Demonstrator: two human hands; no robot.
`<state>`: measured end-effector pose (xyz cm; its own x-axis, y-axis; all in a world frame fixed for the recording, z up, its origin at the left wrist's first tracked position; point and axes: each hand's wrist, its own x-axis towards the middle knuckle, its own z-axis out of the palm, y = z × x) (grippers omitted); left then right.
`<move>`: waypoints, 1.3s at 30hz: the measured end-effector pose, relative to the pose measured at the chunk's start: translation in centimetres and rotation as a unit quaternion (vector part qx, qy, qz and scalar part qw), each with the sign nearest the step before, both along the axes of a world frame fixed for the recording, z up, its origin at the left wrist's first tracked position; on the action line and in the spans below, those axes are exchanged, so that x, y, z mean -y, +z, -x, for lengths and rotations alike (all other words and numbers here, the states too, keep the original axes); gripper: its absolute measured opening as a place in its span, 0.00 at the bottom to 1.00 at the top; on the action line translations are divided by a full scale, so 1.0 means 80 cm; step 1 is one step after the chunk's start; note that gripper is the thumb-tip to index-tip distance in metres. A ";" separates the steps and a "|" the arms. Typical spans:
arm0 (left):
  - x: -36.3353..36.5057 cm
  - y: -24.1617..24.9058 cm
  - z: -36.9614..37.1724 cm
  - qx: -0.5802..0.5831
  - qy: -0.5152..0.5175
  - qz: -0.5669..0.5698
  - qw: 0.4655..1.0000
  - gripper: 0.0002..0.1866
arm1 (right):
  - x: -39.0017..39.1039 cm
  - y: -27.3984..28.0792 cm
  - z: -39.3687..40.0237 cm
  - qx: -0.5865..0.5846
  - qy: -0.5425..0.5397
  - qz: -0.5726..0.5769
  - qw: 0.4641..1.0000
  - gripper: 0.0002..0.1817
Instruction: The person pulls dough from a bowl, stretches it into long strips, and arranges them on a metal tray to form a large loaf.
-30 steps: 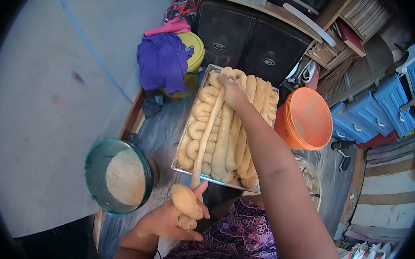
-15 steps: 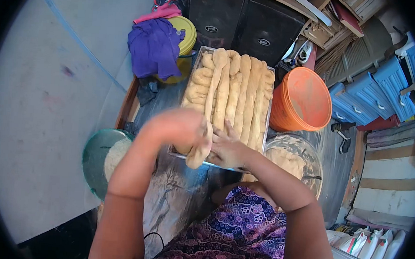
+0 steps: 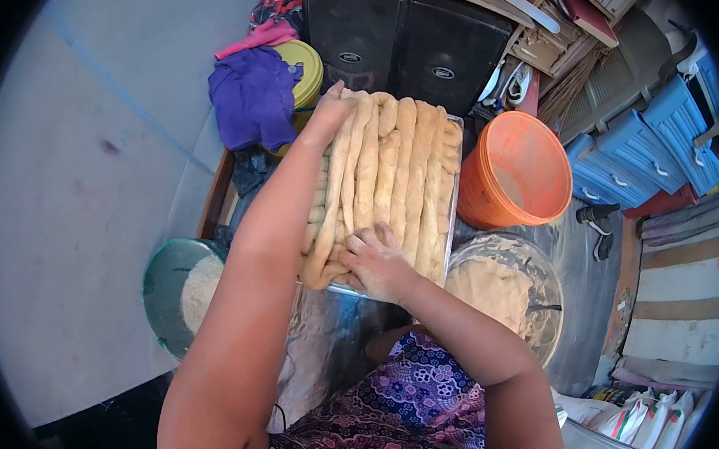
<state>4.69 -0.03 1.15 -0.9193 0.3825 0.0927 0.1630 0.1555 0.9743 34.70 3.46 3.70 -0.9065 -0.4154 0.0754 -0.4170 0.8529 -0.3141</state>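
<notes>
A rectangular metal tray holds long pale dough ropes lying side by side, with shorter folded dough pieces along its left edge. My left hand reaches to the far left corner, its fingers closed at the far end of the leftmost dough rope; the fingertips are partly hidden. At the near end, that rope bends round in a loop. My right hand lies over the near ends of the dough with its fingers apart, touching the ropes beside the loop.
An orange bucket and a clear basin of dough stand to the right. On the left is a green bowl with flour. Black speakers stand behind the tray, and purple cloth drapes over a yellow-lidded bucket.
My left hand has moved from the near left end of the tray to its far left corner. The near end of the leftmost dough rope now lies looped on the tray.
</notes>
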 end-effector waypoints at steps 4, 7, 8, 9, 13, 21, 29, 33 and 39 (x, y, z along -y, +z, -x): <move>0.053 0.048 -0.053 -0.166 0.026 0.134 0.977 0.28 | -0.002 -0.018 -0.004 -0.060 -0.004 0.024 0.998 0.17; 0.109 0.081 -0.152 0.023 -0.019 0.318 0.948 0.24 | -0.011 -0.012 0.000 -0.095 0.003 0.042 0.995 0.14; 0.120 0.074 -0.181 -0.017 -0.038 0.358 0.933 0.23 | -0.015 -0.007 0.003 -0.056 -0.015 0.084 0.995 0.13; 0.126 0.063 -0.199 -0.055 -0.058 0.396 0.915 0.22 | -0.015 -0.006 0.003 -0.013 -0.034 0.126 0.991 0.12; 0.111 0.015 -0.206 -0.166 -0.014 0.304 0.938 0.18 | -0.013 -0.003 0.003 0.024 -0.031 0.098 0.994 0.15; 0.074 -0.010 -0.201 -0.201 0.146 0.064 0.967 0.32 | -0.015 -0.005 -0.012 0.020 0.066 0.068 0.995 0.20; 0.051 0.020 -0.128 -0.160 0.073 0.359 0.917 0.37 | -0.019 -0.019 -0.014 -0.017 0.065 0.100 0.993 0.18; 0.025 -0.006 -0.091 -0.247 0.023 0.356 0.901 0.37 | -0.020 -0.017 -0.009 -0.006 0.070 0.094 0.993 0.17; -0.002 0.009 -0.069 -0.187 0.087 0.331 0.921 0.40 | -0.021 -0.018 -0.007 0.022 0.069 0.142 0.987 0.19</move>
<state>10.23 0.14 1.86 -0.9230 0.3192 0.2148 0.3847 0.7507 0.5372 35.30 5.11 2.24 -0.8475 -0.5032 0.1691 -0.5042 0.6636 -0.5526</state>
